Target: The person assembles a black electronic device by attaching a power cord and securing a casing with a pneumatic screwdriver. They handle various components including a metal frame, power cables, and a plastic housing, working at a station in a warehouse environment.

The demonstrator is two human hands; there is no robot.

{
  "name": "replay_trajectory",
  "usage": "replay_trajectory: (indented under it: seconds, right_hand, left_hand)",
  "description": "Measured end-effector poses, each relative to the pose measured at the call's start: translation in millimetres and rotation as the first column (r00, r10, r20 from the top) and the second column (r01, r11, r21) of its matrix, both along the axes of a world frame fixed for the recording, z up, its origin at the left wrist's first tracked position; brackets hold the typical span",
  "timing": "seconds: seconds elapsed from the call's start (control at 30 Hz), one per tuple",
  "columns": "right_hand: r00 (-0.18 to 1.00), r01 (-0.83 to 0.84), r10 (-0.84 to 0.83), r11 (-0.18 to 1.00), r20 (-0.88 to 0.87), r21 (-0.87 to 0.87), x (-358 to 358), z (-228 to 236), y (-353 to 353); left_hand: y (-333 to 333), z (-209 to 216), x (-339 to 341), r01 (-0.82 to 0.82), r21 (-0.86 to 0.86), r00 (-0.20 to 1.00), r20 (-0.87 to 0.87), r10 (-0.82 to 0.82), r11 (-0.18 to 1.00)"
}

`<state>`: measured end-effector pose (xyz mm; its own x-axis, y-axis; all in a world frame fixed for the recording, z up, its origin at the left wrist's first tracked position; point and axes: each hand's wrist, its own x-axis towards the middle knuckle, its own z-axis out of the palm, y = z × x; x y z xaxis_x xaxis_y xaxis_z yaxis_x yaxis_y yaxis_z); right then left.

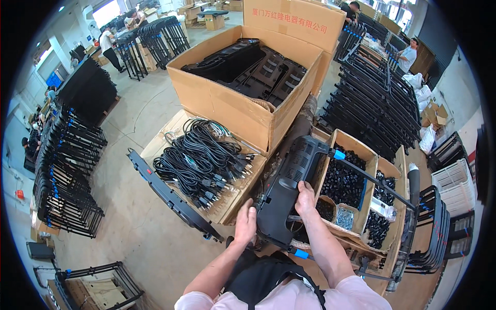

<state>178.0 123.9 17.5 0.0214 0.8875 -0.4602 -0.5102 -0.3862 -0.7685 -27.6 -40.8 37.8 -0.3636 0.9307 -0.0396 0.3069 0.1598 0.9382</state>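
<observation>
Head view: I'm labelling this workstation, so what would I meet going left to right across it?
Black frames at left, bundled black cables, black vented housing, metal fasteners, white crate.

Between the left hand (245, 223) and the right hand (306, 197) lies a long black plastic housing (279, 199) — left of a rectangular brown cardboard box (356, 140) holding small black parts (342, 173). Further left, looped black cables (199, 155) lie on a shallow brown cardboard tray (161, 142) — behind them, a deep brown cardboard carton (222, 111) contains moulded black plastic panels (243, 67).
</observation>
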Motion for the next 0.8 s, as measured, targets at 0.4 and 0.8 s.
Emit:
replay_trajectory:
  seconds: [0.4, 0.8]
  right_hand:
    - [0.995, -0.090, 0.087, 0.994, 0.057, 0.064, 5.3, -27.0, -3.9]
    - [0.918, -0.281, 0.296, 0.955, 0.262, -0.096, 30.4, -18.0, -3.6]
  left_hand:
    - [-14.4, -11.2, 14.6, 0.171, -0.016, 0.982, -0.073, -0.172, 0.985]
    - [-11.0, -5.7, 12.1, 0.239, -0.064, 0.969, -0.044, -0.242, 0.969]
